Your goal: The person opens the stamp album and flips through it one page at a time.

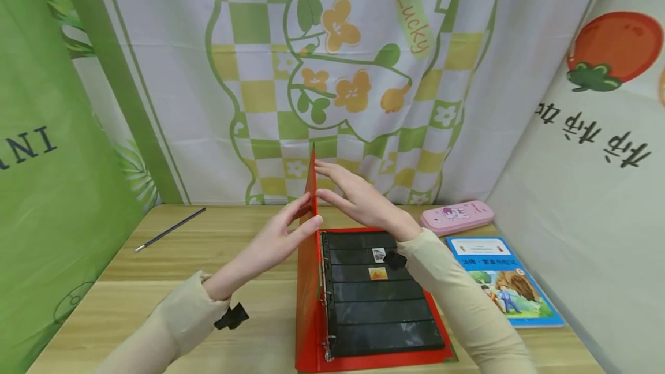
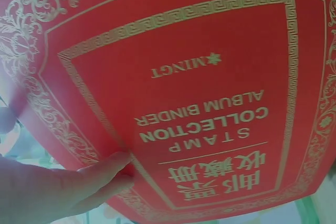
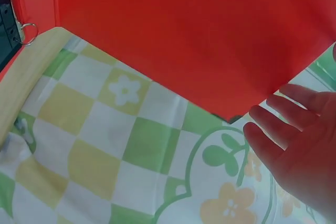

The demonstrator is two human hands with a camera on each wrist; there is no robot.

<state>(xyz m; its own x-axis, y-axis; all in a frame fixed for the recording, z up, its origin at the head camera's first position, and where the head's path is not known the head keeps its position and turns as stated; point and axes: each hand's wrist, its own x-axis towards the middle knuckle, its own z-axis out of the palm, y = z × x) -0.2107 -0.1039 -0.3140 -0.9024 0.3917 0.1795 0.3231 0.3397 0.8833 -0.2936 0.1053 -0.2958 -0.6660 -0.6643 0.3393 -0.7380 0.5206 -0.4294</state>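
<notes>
A red stamp album binder [image 1: 395, 359] lies on the table, its front cover [image 1: 307, 258] standing nearly upright. The outer face with gold lettering, the cover [image 2: 210, 82], fills the left wrist view. Against that outer side rest the extended fingers of the left hand [image 1: 277, 238], also in the left wrist view as the left hand [image 2: 58, 187]. At the inner side, the right hand [image 1: 363, 201] has straight fingers at the cover's upper edge; the right wrist view has the right hand [image 3: 304, 145] beside the plain red inside [image 3: 194, 30]. Black pages [image 1: 384, 307] hold two small stamps [image 1: 378, 273].
A dark pencil [image 1: 171, 229] lies at the table's left. To the right are a pink pencil case [image 1: 457, 217] and a blue picture book [image 1: 506, 281]. A patterned curtain [image 1: 260, 91] hangs behind the table [image 1: 244, 316].
</notes>
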